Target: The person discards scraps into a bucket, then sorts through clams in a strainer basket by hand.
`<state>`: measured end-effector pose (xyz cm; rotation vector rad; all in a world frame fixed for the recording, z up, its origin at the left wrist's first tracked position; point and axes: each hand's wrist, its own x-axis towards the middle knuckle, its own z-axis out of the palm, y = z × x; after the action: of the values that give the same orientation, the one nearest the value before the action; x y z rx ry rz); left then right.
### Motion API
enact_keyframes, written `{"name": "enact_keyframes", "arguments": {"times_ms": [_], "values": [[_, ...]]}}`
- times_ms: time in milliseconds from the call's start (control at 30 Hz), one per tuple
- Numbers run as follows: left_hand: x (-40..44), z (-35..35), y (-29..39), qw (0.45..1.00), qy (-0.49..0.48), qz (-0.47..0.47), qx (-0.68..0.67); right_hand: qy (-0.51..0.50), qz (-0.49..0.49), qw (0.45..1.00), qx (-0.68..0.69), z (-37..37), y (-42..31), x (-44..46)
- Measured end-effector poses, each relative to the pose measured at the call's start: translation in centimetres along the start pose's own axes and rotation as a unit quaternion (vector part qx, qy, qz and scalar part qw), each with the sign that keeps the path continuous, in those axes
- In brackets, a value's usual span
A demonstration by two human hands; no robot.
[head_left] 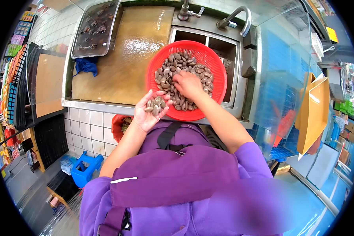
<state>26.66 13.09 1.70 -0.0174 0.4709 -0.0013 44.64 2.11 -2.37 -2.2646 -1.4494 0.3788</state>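
Observation:
A red plastic colander (pixel 220 74) heaped with brown clams (pixel 202 70) rests over the sink's left part. My left hand (pixel 143 116) is turned palm up just outside the colander's lower left rim, its fingers cupped around several clams (pixel 156 105). My right hand (pixel 188 84) reaches into the colander from the lower right. Its fingers are bent and pressed together at the surface of the heap, and whatever lies between the fingertips is hidden. The purple apron (pixel 173 173) covers my front, below both hands.
Behind the colander are a metal sink (pixel 232 84) and a curved faucet (pixel 247 19). A wet board (pixel 118 78) lies left, with a clear tray (pixel 96 29) of dark shellfish and a blue cloth (pixel 86 66). Below stand a red bucket (pixel 116 128) and a blue stool (pixel 82 173). Glass panels (pixel 283 74) stand right.

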Motion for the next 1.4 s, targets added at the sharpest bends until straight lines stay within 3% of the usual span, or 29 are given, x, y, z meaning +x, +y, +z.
{"name": "enact_keyframes", "arguments": {"times_ms": [100,200,333,433,533,600,733,800,867,900,933,1000,1033,1133,1200,1333,1400], "values": [[-0.4,0.1,0.2,0.999,0.03,0.022,0.009,-0.011,0.157,0.986,-0.058,-2.6,1.7,1.3],[-0.3,0.6,0.0,0.998,0.055,0.022,0.019,0.071,0.083,0.993,-0.039,-4.9,4.3,-0.4],[0.0,0.4,-0.1,0.998,0.051,0.018,0.015,-0.103,-0.088,0.991,-0.007,-4.0,2.4,-3.3],[0.3,0.5,0.1,0.999,0.042,0.014,0.008,-0.085,-0.042,0.995,-0.02,-2.7,2.4,-3.6],[0.3,0.8,0.3,0.997,0.069,0.02,0.026,0.005,0.03,0.998,-0.049,-4.0,4.5,-2.5],[0.6,0.6,0.4,0.998,0.058,0.02,0.025,0.047,0.011,0.996,-0.081,-5.3,4.3,-2.6],[0.7,1.0,0.1,0.995,0.085,0.029,0.035,-0.169,-0.095,0.981,0.023,-4.5,0.8,-4.9],[0.7,0.9,0.1,0.996,0.078,0.025,0.035,-0.172,-0.101,0.979,0.029,-3.1,0.5,-5.5],[0.6,0.9,0.3,0.996,0.073,0.025,0.034,-0.169,0.04,0.979,-0.108,-2.2,2.0,-3.6],[0.4,0.9,0.3,0.996,0.08,0.022,0.039,-0.042,0.036,0.998,-0.019,-3.2,3.0,-3.1],[0.5,1.0,0.4,0.995,0.084,0.019,0.046,-0.031,0.079,0.996,0.015,-4.2,3.7,-2.4],[0.6,0.9,0.2,0.996,0.08,0.019,0.044,0.086,0.016,0.996,-0.032,-6.0,4.1,-2.2],[0.7,0.9,0.2,0.996,0.078,0.022,0.04,0.087,0.017,0.995,-0.035,-6.3,4.3,-2.5],[0.7,0.8,0.1,0.995,0.084,0.024,0.036,0.065,-0.021,0.994,-0.089,-6.3,3.5,-3.9],[0.7,0.8,0.1,0.996,0.078,0.022,0.039,-0.145,-0.015,0.986,-0.085,-4.8,2.2,-5.2],[0.8,0.8,0.2,0.996,0.077,0.019,0.044,-0.071,-0.011,0.99,-0.124,-2.2,2.5,-5.6],[0.7,0.9,0.3,0.996,0.074,0.018,0.042,-0.073,0.072,0.994,-0.045,-2.8,3.3,-4.8]]}}
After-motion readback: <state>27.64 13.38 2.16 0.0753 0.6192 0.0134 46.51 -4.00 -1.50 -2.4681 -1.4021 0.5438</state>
